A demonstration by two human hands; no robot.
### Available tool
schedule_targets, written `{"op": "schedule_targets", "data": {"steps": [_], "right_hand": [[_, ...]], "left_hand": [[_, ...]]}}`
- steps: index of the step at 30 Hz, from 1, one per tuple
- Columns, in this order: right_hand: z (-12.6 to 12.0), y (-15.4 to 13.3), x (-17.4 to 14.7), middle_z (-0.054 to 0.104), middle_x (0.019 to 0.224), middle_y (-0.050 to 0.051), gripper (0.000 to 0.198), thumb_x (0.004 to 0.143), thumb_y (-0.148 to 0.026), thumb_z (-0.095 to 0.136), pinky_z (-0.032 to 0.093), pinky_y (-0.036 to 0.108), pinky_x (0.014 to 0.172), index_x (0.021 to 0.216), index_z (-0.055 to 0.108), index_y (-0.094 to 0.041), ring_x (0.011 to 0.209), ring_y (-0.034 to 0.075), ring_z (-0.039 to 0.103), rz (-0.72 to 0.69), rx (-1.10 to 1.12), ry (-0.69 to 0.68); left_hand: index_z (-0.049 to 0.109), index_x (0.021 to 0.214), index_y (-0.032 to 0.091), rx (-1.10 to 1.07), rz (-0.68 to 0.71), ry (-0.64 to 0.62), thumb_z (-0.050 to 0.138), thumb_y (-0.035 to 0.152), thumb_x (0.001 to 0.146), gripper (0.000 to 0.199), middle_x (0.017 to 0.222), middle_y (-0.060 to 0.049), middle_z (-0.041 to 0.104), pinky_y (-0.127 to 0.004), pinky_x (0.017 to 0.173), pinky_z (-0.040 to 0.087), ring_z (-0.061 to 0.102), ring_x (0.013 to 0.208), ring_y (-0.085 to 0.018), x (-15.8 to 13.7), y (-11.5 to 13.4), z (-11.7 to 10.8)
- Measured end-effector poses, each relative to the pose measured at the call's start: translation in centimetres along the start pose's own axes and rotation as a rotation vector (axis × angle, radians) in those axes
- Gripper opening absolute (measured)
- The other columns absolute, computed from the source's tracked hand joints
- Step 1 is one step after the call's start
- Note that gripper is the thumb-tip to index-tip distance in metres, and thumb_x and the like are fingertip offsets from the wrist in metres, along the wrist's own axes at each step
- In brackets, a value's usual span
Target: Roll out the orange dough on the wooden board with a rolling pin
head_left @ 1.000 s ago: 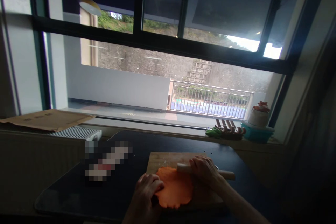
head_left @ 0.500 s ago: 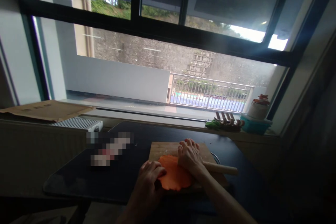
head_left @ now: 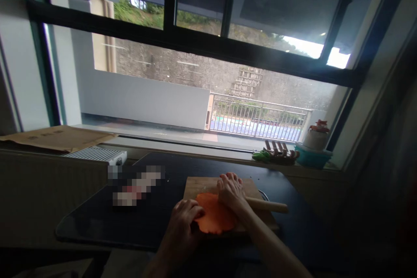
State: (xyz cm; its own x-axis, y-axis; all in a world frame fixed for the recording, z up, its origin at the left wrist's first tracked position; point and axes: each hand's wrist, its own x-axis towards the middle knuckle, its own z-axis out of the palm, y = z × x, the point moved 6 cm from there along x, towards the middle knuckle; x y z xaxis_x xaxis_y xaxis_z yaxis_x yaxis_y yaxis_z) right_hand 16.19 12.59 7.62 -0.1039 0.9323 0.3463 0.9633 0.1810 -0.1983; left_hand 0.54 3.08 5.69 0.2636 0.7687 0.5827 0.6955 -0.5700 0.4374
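A flattened orange sheet of dough-like material with an uneven edge lies on a wooden board. At its left edge my left hand is closed, thumb and fingers pinching the rim. My right hand lies over the sheet's upper right side, on top of a light wooden rolling pin. The fingers point away from me, bent over the pin. That hand hides the pin's left end, while its right end sticks out past the board.
The board rests on a dark table. Beyond its right side shows a curved metal handle. A blurred-out item lies to the left. On the sill stand a green and brown object and a teal container. Brown paper covers a radiator.
The view has shifted slightly, with things on the right appearing a little farther left. Both hands keep nearly the same places on the orange sheet and rolling pin.
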Motion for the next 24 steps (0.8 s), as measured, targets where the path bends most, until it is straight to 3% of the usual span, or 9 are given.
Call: {"op": "schedule_targets", "data": {"steps": [4,13,17,20,24], "right_hand": [[-0.1,-0.3,-1.7,0.051,0.135,0.009,0.04,0.096,-0.036,0.032,0.02,0.046,0.108,0.123,0.058,-0.024,0.132,0.027,0.033,0.011,-0.011,-0.029],[0.0,0.4,3.2,0.049,0.135,0.014,0.038,0.095,-0.033,0.035,0.022,0.048,0.107,0.122,0.058,-0.02,0.133,0.028,0.032,0.04,-0.029,-0.087],[0.4,0.1,1.2,0.05,0.135,0.012,0.04,0.096,-0.038,0.033,0.026,0.046,0.104,0.125,0.056,-0.022,0.13,0.028,0.035,0.019,-0.007,-0.118],[0.5,-0.4,-0.8,0.049,0.137,0.01,0.042,0.097,-0.038,0.03,0.022,0.046,0.107,0.128,0.055,-0.024,0.132,0.028,0.033,0.002,0.001,-0.116],[0.5,-0.4,-0.8,0.048,0.139,0.009,0.043,0.096,-0.035,0.03,0.021,0.047,0.108,0.128,0.055,-0.023,0.134,0.027,0.031,0.004,-0.002,-0.143]], "left_hand": [[0.066,0.09,0.02,-0.02,-0.019,-0.008,0.058,0.012,0.069,0.024,0.097,-0.006,0.065,-0.048,0.098,0.04,0.059,0.095,-0.025,0.0,0.1,-0.2],[0.065,0.09,0.02,0.001,-0.018,-0.026,0.056,0.01,0.067,0.027,0.097,-0.006,0.065,-0.047,0.097,0.04,0.059,0.096,-0.025,-0.1,-0.2,0.0],[0.065,0.09,0.02,-0.014,-0.016,-0.019,0.055,0.01,0.067,0.028,0.098,-0.006,0.065,-0.049,0.1,0.038,0.059,0.096,-0.025,-0.1,0.0,0.0],[0.065,0.091,0.02,-0.026,-0.017,-0.008,0.054,0.009,0.067,0.029,0.098,-0.005,0.065,-0.048,0.1,0.038,0.059,0.097,-0.024,0.0,0.1,-0.1],[0.065,0.089,0.02,-0.027,-0.015,0.0,0.055,0.01,0.066,0.027,0.096,-0.005,0.065,-0.046,0.098,0.04,0.06,0.096,-0.024,0.0,0.2,-0.3]]}}
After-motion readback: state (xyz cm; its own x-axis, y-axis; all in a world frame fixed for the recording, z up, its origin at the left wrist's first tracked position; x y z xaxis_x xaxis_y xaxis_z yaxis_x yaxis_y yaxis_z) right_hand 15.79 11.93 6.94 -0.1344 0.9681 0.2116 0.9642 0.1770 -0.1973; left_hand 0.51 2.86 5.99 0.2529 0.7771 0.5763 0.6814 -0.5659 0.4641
